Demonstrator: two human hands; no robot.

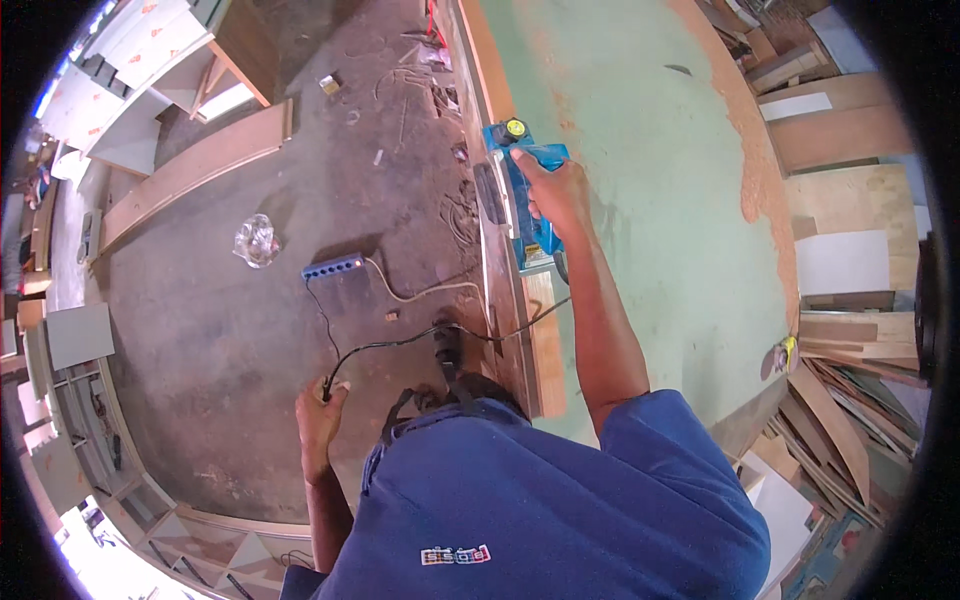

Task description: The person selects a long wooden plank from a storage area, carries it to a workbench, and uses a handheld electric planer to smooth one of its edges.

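Note:
My right hand (pixel 555 198) is wrapped round the handle of a blue electric hand planer (pixel 545 240). The planer, with a yellow-topped knob at its front, rests along the left edge of a long green-topped workbench (pixel 660 250), over a wooden strip (pixel 544 350). Low on the left, my left hand (pixel 320 410) is closed round a black power cord (pixel 385 343). That cord runs across to the bench edge and up toward the planer's rear. Underneath the planer's body, the contact with the wood is hidden.
A blue power strip (pixel 333 267) and a crumpled clear plastic bag (pixel 257 241) lie on the floor. Boards and offcuts (pixel 840 250) are stacked right of the bench. A long plank (pixel 195 180) and cabinet pieces stand at the left. A yellow tape measure (pixel 789 354) sits at the bench's right edge.

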